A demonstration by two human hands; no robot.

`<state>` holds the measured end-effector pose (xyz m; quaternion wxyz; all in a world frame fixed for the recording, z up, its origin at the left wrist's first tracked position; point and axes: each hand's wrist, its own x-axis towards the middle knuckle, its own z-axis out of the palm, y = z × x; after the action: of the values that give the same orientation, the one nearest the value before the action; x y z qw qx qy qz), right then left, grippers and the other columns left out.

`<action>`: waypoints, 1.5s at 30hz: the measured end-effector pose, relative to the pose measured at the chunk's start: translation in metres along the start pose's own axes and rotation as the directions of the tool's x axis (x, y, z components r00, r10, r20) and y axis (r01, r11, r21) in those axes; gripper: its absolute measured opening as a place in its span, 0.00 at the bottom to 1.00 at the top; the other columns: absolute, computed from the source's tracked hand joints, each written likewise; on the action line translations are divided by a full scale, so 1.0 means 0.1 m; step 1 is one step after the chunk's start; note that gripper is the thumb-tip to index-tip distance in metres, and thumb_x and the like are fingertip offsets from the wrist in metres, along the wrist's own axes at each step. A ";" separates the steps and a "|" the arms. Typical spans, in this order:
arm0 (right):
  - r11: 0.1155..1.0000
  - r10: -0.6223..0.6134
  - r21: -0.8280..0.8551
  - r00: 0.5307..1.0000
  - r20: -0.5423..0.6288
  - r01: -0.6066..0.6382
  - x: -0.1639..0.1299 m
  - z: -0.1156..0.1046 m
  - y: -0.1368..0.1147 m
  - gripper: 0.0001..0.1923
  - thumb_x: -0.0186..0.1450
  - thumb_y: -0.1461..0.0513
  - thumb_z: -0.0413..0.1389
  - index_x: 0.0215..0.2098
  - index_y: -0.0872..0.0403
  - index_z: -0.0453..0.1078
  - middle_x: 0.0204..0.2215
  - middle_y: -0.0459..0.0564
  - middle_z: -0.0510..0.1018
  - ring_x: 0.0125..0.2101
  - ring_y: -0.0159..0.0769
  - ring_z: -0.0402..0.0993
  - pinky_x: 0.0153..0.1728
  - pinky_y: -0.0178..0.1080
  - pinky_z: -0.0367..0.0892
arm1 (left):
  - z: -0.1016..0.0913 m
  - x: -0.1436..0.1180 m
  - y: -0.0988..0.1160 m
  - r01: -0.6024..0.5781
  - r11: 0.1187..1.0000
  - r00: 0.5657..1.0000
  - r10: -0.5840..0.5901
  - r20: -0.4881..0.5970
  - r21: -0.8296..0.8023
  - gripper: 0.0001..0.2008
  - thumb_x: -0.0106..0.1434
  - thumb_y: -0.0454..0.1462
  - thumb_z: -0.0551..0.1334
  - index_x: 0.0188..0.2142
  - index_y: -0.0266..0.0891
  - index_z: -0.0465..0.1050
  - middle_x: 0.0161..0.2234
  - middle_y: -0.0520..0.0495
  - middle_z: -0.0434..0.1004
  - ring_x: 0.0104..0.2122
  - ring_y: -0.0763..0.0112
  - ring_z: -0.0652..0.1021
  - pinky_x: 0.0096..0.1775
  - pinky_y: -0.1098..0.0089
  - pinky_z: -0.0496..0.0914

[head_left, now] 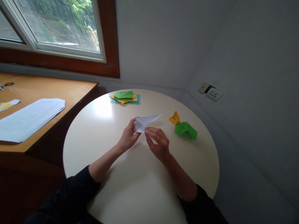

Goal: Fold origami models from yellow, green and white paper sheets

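Observation:
A piece of folded white paper (143, 122) is held up over the round white table (130, 186), with one long pointed flap reaching to the right. My left hand (128, 136) grips its left side between thumb and fingers. At its lower right edge, my right hand (159, 141) pinches the paper with thumb and fingertips. Part of the paper is hidden behind the fingers. To the right on the table lie a small folded orange paper piece (174, 118) and a folded green paper piece (186, 130), close beside each other.
Toward the table's far edge sits a stack of green, yellow and blue papers (125, 97). On the left, a wooden desk (58, 88) carries a pile of white sheets (32, 119) and scissors (7, 85). A wall socket (214, 93) is at the right.

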<state>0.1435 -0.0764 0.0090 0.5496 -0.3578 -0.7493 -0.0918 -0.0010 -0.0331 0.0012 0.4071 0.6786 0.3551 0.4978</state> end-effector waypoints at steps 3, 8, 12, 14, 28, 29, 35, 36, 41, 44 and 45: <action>0.999 -0.031 0.020 0.999 0.033 0.031 0.01 0.01 -0.03 0.14 0.59 0.70 0.52 0.39 0.48 0.69 0.34 0.49 0.77 0.39 0.35 0.74 0.38 0.41 0.72 | -0.01 0.00 -0.03 0.001 0.999 1.000 -0.001 0.007 -0.037 0.25 0.55 0.33 0.61 0.52 0.39 0.58 0.35 0.47 0.72 0.33 0.71 0.73 0.36 0.71 0.68; 0.996 -0.040 0.084 0.999 0.026 0.038 0.02 0.00 -0.06 0.13 0.57 0.71 0.52 0.36 0.50 0.67 0.34 0.50 0.75 0.40 0.35 0.73 0.39 0.40 0.72 | -0.01 0.02 -0.03 -0.014 0.979 0.998 0.028 0.063 -0.202 0.24 0.54 0.33 0.62 0.51 0.39 0.59 0.35 0.47 0.72 0.34 0.72 0.73 0.36 0.71 0.68; 0.998 0.007 0.069 1.000 0.029 -0.009 0.01 0.00 -0.05 0.11 0.57 0.71 0.51 0.33 0.49 0.65 0.33 0.48 0.74 0.40 0.35 0.73 0.39 0.41 0.72 | -0.03 0.04 0.04 0.010 0.963 0.996 0.015 0.091 -0.270 0.19 0.53 0.35 0.64 0.45 0.37 0.63 0.39 0.44 0.73 0.34 0.72 0.74 0.34 0.73 0.67; 0.997 0.000 0.072 0.999 0.034 -0.002 0.00 0.00 -0.04 0.11 0.56 0.71 0.51 0.33 0.49 0.65 0.32 0.48 0.73 0.40 0.35 0.73 0.39 0.41 0.72 | -0.03 0.05 0.06 0.024 0.962 0.997 -0.004 0.073 -0.270 0.18 0.52 0.36 0.65 0.42 0.37 0.64 0.37 0.44 0.74 0.32 0.72 0.74 0.31 0.74 0.67; 0.991 0.081 0.102 0.996 0.041 -0.085 0.01 -0.03 -0.04 0.25 0.54 0.72 0.48 0.48 0.50 0.59 0.40 0.52 0.71 0.43 0.40 0.69 0.42 0.47 0.69 | -0.07 0.07 0.13 0.278 0.855 0.960 -0.238 0.146 -0.437 0.21 0.48 0.37 0.67 0.41 0.37 0.64 0.25 0.53 0.72 0.25 0.75 0.73 0.29 0.73 0.68; 0.990 0.122 0.076 0.993 0.002 -0.121 0.00 -0.02 -0.01 0.23 0.55 0.72 0.47 0.47 0.50 0.60 0.38 0.52 0.71 0.42 0.40 0.69 0.41 0.46 0.69 | -0.07 0.07 0.13 0.317 0.828 0.948 -0.259 0.185 -0.462 0.20 0.48 0.37 0.67 0.40 0.37 0.65 0.24 0.53 0.72 0.25 0.75 0.73 0.30 0.72 0.68; 0.963 0.270 0.013 0.962 -0.031 -0.269 -0.03 0.01 0.10 0.14 0.60 0.67 0.49 0.45 0.51 0.63 0.38 0.52 0.73 0.40 0.38 0.70 0.39 0.43 0.70 | -0.07 0.08 0.06 0.447 0.714 0.890 -0.296 0.346 -0.538 0.13 0.51 0.39 0.66 0.32 0.36 0.66 0.22 0.54 0.67 0.20 0.78 0.69 0.28 0.72 0.68; 0.958 0.287 0.026 0.958 -0.019 -0.287 -0.03 0.02 0.10 0.14 0.61 0.66 0.49 0.45 0.52 0.63 0.39 0.52 0.73 0.41 0.38 0.71 0.39 0.43 0.70 | -0.07 0.07 0.05 0.456 0.710 0.884 -0.296 0.361 -0.537 0.12 0.52 0.40 0.66 0.32 0.36 0.66 0.22 0.54 0.66 0.20 0.78 0.69 0.28 0.72 0.68; 0.899 0.423 0.106 0.905 0.046 -0.426 -0.07 0.07 0.11 0.18 0.61 0.60 0.53 0.49 0.52 0.61 0.41 0.55 0.73 0.42 0.39 0.72 0.35 0.41 0.72 | -0.07 0.06 0.03 0.490 0.706 0.859 -0.290 0.422 -0.511 0.13 0.54 0.43 0.64 0.31 0.36 0.67 0.22 0.52 0.68 0.21 0.77 0.71 0.28 0.72 0.68; 0.860 0.477 0.159 0.875 0.084 -0.484 -0.09 0.10 0.13 0.21 0.60 0.58 0.55 0.51 0.53 0.59 0.39 0.54 0.74 0.39 0.38 0.73 0.34 0.40 0.72 | -0.06 0.05 0.02 0.500 0.712 0.848 -0.287 0.446 -0.492 0.14 0.54 0.44 0.65 0.31 0.35 0.68 0.22 0.51 0.68 0.22 0.76 0.71 0.28 0.71 0.69; 0.848 0.492 0.173 0.866 0.092 -0.501 -0.09 0.10 0.14 0.22 0.60 0.58 0.55 0.51 0.53 0.59 0.38 0.54 0.74 0.38 0.37 0.74 0.34 0.40 0.72 | -0.06 0.05 0.01 0.504 0.714 0.844 -0.288 0.453 -0.487 0.14 0.54 0.44 0.65 0.32 0.35 0.68 0.22 0.51 0.68 0.22 0.76 0.71 0.29 0.71 0.69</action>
<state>0.1458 -0.0649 -0.0069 0.5697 -0.4866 -0.6487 0.1336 -0.0056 -0.0280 0.0054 0.7505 0.5005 0.2453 0.3551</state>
